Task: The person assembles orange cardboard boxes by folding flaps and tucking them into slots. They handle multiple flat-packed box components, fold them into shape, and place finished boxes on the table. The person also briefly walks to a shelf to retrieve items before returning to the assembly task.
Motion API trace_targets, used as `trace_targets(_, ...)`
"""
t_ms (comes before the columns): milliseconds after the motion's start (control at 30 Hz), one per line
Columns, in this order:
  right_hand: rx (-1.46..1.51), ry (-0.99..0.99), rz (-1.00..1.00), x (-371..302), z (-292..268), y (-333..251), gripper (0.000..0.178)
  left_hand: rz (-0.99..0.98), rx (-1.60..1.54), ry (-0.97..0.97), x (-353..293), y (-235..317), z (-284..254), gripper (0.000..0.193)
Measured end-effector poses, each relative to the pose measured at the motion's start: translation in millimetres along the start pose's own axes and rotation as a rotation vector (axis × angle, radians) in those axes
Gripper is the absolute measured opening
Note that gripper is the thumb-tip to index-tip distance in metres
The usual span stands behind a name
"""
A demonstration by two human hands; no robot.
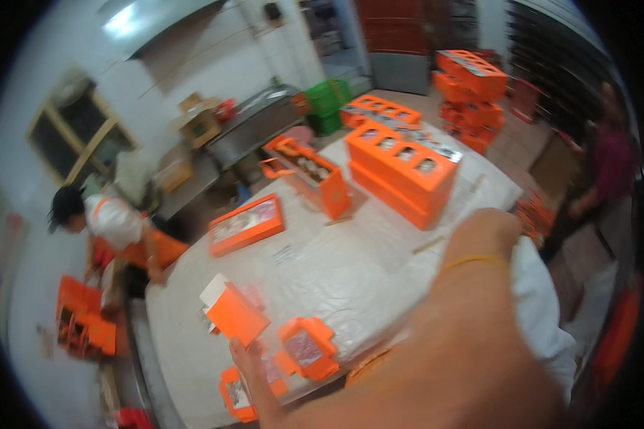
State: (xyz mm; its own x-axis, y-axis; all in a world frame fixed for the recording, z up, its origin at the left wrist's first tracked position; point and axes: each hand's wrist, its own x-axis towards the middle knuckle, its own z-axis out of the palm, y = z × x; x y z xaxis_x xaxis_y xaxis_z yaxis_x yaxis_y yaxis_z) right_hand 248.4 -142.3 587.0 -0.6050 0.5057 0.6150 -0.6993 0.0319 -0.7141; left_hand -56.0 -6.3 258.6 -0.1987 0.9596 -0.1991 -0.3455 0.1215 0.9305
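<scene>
Blurred and large, the right arm (pixel 436 329) crosses closest to the camera, well to the right of the left hand, with a thin yellow band (pixel 472 260) around it; its far end looks rounded and shows no fingers, so I cannot tell whether that hand is closed or gripping anything. Lower down, the left hand (pixel 254 377) is seen nearly edge-on with its fingers stretched forward, and whether they grip or only touch cannot be told. What matters is how the small orange box (pixel 242 319) lies from these fingers: just beyond their tips, on the table (pixel 365 275) side away from the person, with its near lower corner meeting or almost meeting them. Its long axis slants across the line of the fingers, one end ahead and to the left of the hand, the other ahead and slightly to the right; the left hand is clearly the nearer of the two. As for looks, the box is bright plain orange on the faces in view, with a white flap (pixel 214 289) standing out at the end farther from the hand. Just right of the hand lies an orange carton with spread flaps and a pinkish middle (pixel 306 348), and close by on its left sits another orange carton with a pale middle (pixel 237 393), partly behind the hand
</scene>
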Motion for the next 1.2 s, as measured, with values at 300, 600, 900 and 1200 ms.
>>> trace_targets(300, -0.371, -0.252, -0.059, -49.8, -16.7, 54.2, 0.024, -0.11, 0.109, -0.248, -72.9, -52.4, 99.9, 0.029)
trace_targets(600, -0.906, 0.973, 0.561, -220.6, -125.3, 165.1, 0.056, -0.337, 0.038, -0.01, -161.4, -108.3, 103.4, 0.027)
trace_targets(900, -0.166, 0.906, 0.733, -239.9, -116.4, 278.4, 0.069, -0.293, 0.103, 0.009, -216.2, -125.7, 57.9, 0.044)
trace_targets(1200, -0.363, 0.907, 0.528, -37.2, -215.0, 279.2, 0.046, -0.296, 0.079, 0.022, -177.2, -102.8, -41.7, 0.046)
